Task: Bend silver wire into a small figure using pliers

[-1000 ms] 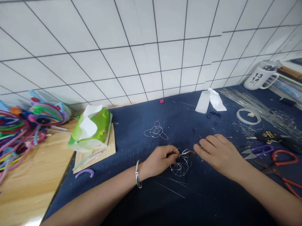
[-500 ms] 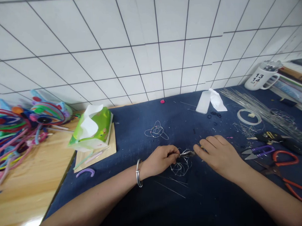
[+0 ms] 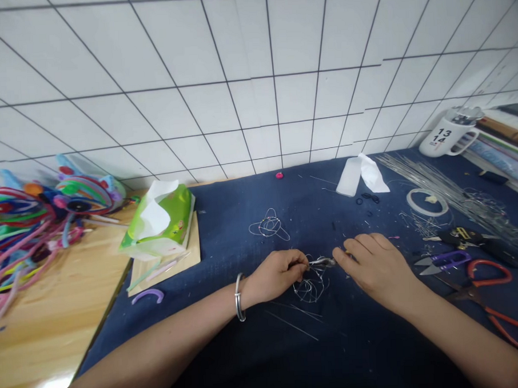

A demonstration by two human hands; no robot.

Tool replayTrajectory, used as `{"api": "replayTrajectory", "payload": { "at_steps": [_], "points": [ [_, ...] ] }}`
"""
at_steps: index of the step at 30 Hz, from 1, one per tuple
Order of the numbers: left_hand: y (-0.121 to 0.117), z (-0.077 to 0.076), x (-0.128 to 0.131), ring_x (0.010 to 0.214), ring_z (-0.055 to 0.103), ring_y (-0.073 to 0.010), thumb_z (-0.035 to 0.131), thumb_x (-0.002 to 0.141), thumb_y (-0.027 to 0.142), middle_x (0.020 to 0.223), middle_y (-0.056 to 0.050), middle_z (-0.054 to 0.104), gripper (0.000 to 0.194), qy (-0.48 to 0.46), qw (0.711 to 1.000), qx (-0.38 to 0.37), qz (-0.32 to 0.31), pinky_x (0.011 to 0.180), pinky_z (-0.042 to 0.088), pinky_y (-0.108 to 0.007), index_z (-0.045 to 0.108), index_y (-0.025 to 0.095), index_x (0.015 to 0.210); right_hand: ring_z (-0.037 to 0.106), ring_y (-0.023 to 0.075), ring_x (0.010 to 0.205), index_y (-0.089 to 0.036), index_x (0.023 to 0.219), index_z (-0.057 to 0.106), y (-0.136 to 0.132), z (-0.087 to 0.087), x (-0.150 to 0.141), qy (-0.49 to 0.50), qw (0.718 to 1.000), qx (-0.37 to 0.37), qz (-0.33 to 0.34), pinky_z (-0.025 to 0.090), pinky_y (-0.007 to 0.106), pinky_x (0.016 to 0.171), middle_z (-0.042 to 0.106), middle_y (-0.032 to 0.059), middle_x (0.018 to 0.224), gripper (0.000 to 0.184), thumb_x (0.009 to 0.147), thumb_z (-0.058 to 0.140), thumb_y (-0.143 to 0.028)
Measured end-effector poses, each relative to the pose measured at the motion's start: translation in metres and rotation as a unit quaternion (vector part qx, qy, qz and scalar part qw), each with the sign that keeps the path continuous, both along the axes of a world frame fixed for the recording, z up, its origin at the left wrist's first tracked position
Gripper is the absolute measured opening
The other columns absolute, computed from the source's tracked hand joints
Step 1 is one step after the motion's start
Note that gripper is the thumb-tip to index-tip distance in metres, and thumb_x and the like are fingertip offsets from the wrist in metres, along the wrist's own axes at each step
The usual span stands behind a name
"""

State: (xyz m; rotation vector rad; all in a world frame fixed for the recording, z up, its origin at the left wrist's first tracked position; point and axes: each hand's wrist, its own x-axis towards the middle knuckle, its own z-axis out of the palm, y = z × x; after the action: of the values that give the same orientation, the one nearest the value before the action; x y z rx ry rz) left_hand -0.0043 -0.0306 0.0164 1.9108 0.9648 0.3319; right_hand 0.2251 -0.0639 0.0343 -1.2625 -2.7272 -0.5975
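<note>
My left hand (image 3: 283,271) pinches a tangle of thin silvery wire (image 3: 312,288) that hangs in loops below the fingertips. From the other side, my right hand (image 3: 371,269) closes around a pair of pliers (image 3: 325,262), whose handles are mostly hidden under the palm. The metal jaws meet the wire close to my left fingertips. Whether they grip it is too small to tell. Behind the hands lies a second looped wire piece (image 3: 269,225) on the dark blue cloth (image 3: 226,218). Straight wire lengths (image 3: 293,324) rest in front of my left hand.
On the right lie purple scissors (image 3: 446,260), red-handled shears (image 3: 489,272), black-handled cutters (image 3: 460,236), a wire bundle (image 3: 430,178) and a clear coil (image 3: 426,202). A white mug (image 3: 443,134) stands behind. To the left are a green tissue pack (image 3: 174,215) and colourful pipe-cleaner crafts (image 3: 85,196).
Both hands hold almost the same position and grip on the wire and pliers. The whole view has shifted very slightly.
</note>
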Motion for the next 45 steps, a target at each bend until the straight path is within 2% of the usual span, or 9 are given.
{"api": "replayTrajectory", "payload": {
  "at_steps": [12, 21, 45],
  "points": [
    [-0.001, -0.001, 0.001, 0.059, 0.052, -0.0099, 0.041, 0.084, 0.020, 0.068, 0.000, 0.060, 0.018, -0.003, 1.000, -0.002, 0.005, 0.057, 0.040, -0.021, 0.058, 0.015, 0.085, 0.041, 0.0169, 0.076, -0.017, 0.099, 0.056, -0.002, 0.009, -0.001, -0.005, 1.000, -0.014, 0.025, 0.029, 0.033, 0.069, 0.052, 0.0044, 0.078, 0.026, 0.078, 0.044, -0.008],
    [0.001, 0.000, -0.001, 0.062, 0.054, -0.0104, 0.039, 0.085, 0.021, 0.070, -0.001, 0.061, 0.019, -0.003, 1.000, -0.023, -0.010, 0.060, 0.041, -0.022, 0.057, 0.015, 0.087, 0.040, 0.0165, 0.078, -0.020, 0.100, 0.053, 0.004, 0.000, 0.002, -0.001, 0.999, -0.045, 0.008, 0.027, 0.032, 0.069, 0.051, 0.0032, 0.081, 0.025, 0.079, 0.044, -0.010],
    [0.005, -0.007, -0.007, 0.063, 0.051, -0.0105, 0.040, 0.085, 0.021, 0.069, 0.000, 0.057, 0.017, -0.061, 0.992, -0.103, -0.033, 0.061, 0.041, -0.023, 0.055, 0.016, 0.088, 0.036, 0.0158, 0.072, -0.019, 0.100, 0.051, 0.007, -0.011, 0.002, -0.013, 0.999, -0.011, 0.033, 0.025, 0.032, 0.065, 0.046, 0.0027, 0.077, 0.023, 0.082, 0.039, -0.012]
  ]
}}
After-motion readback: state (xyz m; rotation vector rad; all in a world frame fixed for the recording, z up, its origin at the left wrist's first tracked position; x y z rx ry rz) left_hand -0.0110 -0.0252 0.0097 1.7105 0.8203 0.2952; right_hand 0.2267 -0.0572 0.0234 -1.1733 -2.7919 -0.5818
